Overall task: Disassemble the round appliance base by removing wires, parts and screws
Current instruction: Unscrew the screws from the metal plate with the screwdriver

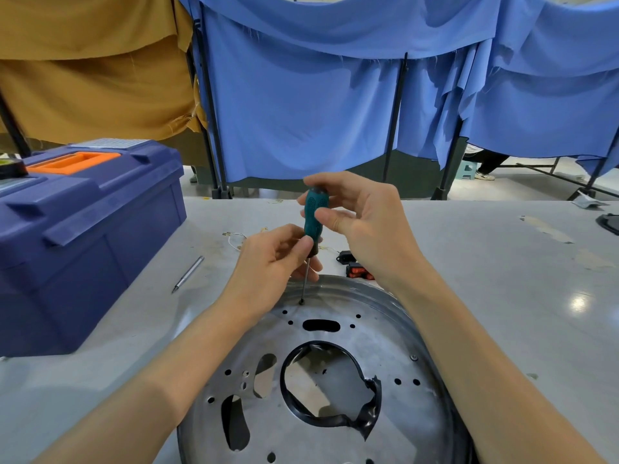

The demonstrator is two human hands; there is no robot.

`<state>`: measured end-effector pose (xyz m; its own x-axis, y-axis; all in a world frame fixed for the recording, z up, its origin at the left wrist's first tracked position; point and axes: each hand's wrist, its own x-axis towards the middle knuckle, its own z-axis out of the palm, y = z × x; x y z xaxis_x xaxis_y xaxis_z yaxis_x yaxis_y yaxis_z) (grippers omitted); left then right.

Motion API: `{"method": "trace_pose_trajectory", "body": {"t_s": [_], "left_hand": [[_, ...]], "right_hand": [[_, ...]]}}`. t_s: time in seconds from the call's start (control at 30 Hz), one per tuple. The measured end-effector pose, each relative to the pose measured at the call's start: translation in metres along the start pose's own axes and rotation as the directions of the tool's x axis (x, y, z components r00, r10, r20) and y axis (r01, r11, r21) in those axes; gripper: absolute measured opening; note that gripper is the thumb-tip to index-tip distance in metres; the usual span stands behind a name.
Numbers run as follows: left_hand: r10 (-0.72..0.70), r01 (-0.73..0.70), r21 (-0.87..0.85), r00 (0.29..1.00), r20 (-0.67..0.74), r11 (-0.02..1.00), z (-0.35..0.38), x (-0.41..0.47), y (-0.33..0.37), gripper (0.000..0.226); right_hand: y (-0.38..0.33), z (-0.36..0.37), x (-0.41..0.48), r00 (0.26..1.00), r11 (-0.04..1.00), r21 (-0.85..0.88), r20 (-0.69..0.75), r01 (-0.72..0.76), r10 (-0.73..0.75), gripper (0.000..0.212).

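Observation:
A round metal appliance base (pixel 395 356) lies flat on the grey table in front of me, with several holes and a black-rimmed central opening. A teal-handled screwdriver (pixel 314 216) stands upright, its tip on a screw (pixel 301 301) near the base's far rim. My right hand (pixel 361 222) grips the handle's top with fingers and thumb. My left hand (pixel 274 259) pinches the lower end of the handle where the shaft begins. Another screw (pixel 414 357) sits at the base's right side.
A blue toolbox (pixel 80 236) with an orange handle stands at the left. A metal bit or pen (pixel 188 274) lies beside it. Loose wires (pixel 234 238) and small black and red parts (pixel 355 267) lie beyond the base. A black object (pixel 608 222) sits at the table's right edge.

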<state>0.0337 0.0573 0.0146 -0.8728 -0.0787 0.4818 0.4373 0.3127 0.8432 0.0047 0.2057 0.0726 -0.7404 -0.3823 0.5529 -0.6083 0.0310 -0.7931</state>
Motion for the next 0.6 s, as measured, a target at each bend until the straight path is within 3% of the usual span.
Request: {"method": "trace_pose_trajectory", "body": {"t_s": [0.13,0.2,0.3,0.4,0.47,0.6], "left_hand": [[-0.013,0.013,0.022,1.000,-0.015,1.000,0.0000,0.0013,-0.0016,0.005],[-0.007,0.008,0.032,0.999,-0.031,0.999,0.0001,0.0013,-0.0006,0.020],[0.008,-0.008,0.019,1.000,0.000,1.000,0.0001,0.0003,-0.0006,0.005],[-0.005,0.005,0.029,1.000,0.008,1.000,0.0001,0.0003,-0.0016,0.014],[-0.011,0.011,0.040,1.000,-0.001,0.999,0.0000,0.0008,-0.0020,0.008],[-0.022,0.023,0.039,1.000,-0.023,0.999,0.0007,0.0006,0.0003,0.024]], "right_hand": [[-0.0019,0.0028,-0.0021,0.999,0.999,-0.024,0.038,0.025,-0.024,0.023],[-0.0015,0.0026,-0.0026,0.999,0.998,-0.050,0.031,0.026,-0.024,0.026],[-0.0005,-0.0004,-0.0009,1.000,1.000,-0.019,-0.004,0.022,-0.022,0.036],[-0.0003,-0.0006,0.0000,1.000,0.998,0.055,0.017,0.005,-0.006,0.032],[-0.0008,0.0015,-0.0007,1.000,1.000,0.018,0.026,0.017,-0.017,0.025],[-0.0001,0.0035,-0.0020,1.000,0.996,-0.082,0.011,0.027,-0.027,0.029]]}}
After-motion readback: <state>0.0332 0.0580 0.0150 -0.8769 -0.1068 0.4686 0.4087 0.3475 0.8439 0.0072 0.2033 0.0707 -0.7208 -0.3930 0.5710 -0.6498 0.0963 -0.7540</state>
